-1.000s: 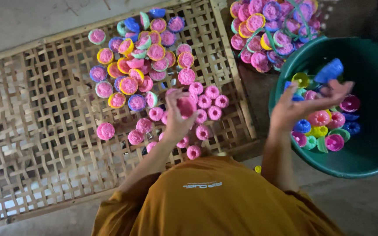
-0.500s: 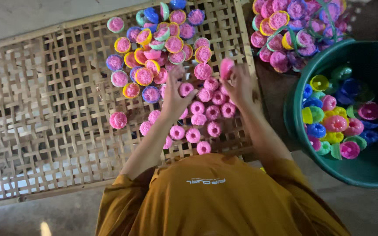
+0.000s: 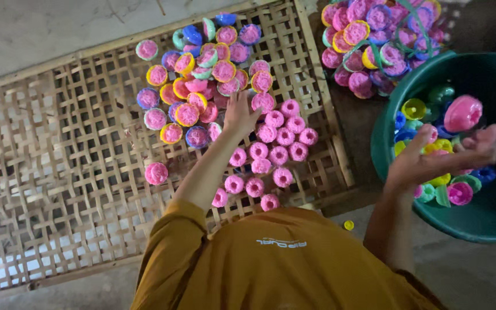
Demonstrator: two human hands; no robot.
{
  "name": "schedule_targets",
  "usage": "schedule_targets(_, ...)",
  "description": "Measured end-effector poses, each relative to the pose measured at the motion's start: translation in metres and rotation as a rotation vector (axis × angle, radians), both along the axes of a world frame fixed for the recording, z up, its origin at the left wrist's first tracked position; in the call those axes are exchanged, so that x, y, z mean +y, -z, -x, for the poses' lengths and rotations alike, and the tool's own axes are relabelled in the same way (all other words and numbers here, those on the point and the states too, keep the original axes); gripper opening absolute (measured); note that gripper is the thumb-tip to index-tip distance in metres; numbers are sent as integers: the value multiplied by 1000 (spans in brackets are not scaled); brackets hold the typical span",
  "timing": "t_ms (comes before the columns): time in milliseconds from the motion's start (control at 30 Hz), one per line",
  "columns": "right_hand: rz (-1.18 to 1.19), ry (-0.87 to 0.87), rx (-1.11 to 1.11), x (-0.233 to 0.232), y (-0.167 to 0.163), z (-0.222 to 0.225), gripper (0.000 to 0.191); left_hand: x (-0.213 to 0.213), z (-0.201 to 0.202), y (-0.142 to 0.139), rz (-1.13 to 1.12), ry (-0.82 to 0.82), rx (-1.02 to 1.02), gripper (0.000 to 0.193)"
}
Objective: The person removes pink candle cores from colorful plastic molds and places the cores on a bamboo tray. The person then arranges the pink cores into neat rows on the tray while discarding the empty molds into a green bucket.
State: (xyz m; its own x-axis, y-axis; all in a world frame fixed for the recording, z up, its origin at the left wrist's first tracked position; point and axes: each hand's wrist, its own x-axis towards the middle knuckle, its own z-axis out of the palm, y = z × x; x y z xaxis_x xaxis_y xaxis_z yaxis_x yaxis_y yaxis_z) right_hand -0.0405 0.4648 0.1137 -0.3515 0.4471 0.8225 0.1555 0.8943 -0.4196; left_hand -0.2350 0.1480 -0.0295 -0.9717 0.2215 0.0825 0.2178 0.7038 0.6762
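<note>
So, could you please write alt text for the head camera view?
A person's left hand rests among pink moulded cakes on a woven bamboo tray, while the right hand hovers open over a green tub of coloured plastic cups.

Netted bag of cups (image 3: 374, 43) lies beside concrete floor (image 3: 41, 34).

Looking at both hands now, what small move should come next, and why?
Probably the right hand, open over the green plastic tub, should close on one pink filled cup just above its fingers. The left hand already rests among the pink cakes on the woven bamboo tray.
</note>
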Motion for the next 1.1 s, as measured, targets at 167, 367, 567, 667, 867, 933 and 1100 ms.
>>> schedule_targets(167, 248, -465, -260, -52, 36, 12, 34, 38, 13, 6, 113, -84, -239, 94)
schedule_targets(367, 650, -862, -484, -108, 95, 69, 28, 25, -2, -4, 28, -39, 31, 82)
schedule_targets(567, 1456, -1149, -822, -157, 132, 111, 31, -34, -81, -47, -659, -5, 16, 65)
schedule_targets(667, 1545, -1208, -972, -183, 139, 113, 35, -74, -112, -68, -573, -44, -58, 67)
schedule_targets(867, 89, -1285, -435, -232, 128, 93, 53, -150, -152, -44, -717, -313, -145, 67)
schedule_targets(933, 64, -1329, -544, -242, 115, 83, 60, -156, -161, -25, -710, -358, -127, 55)
schedule_targets(1100, 202, -1245, -578, -240, 75, 63, 49, -154, -170, -8, -797, -311, -87, 52)
